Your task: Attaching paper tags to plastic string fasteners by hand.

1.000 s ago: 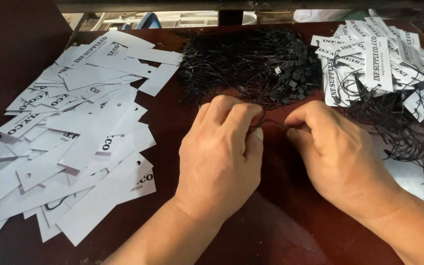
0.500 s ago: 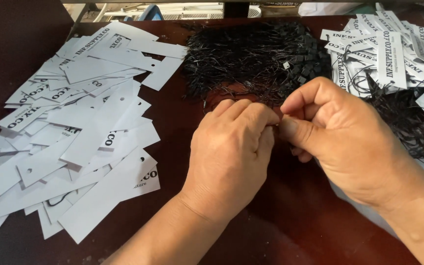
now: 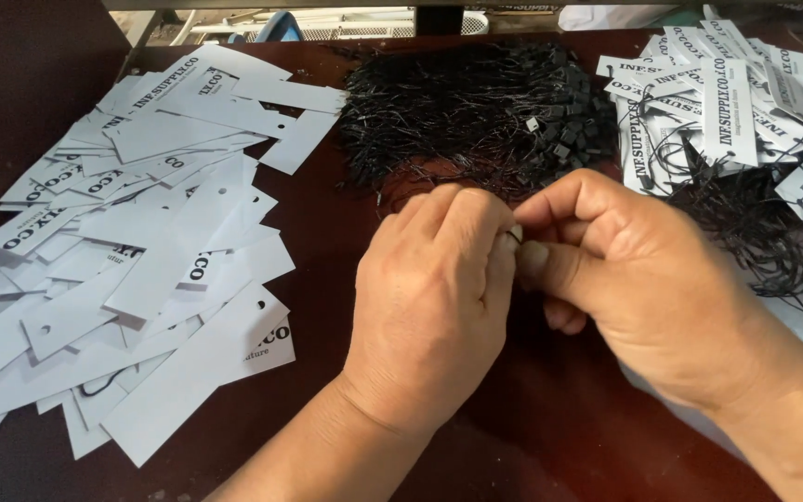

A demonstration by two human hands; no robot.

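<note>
Pinching black string [image 3: 510, 240], 2 hands [image 3: 522, 279]

We count two hands, a left hand [image 3: 434, 302] and a right hand [image 3: 629, 274]. We see three heaps: one of loose white tags [image 3: 132, 251], one of black strings [image 3: 476, 112], one of strung tags [image 3: 736, 102]; pieces too many to count.

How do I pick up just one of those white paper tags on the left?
Take the big white tag at the near edge of the spread pile. Its lower corner lies on bare dark table, with only its upper part tucked among the other tags. Probably easiest: pinch that corner from the near side and slide it out flat.
</note>
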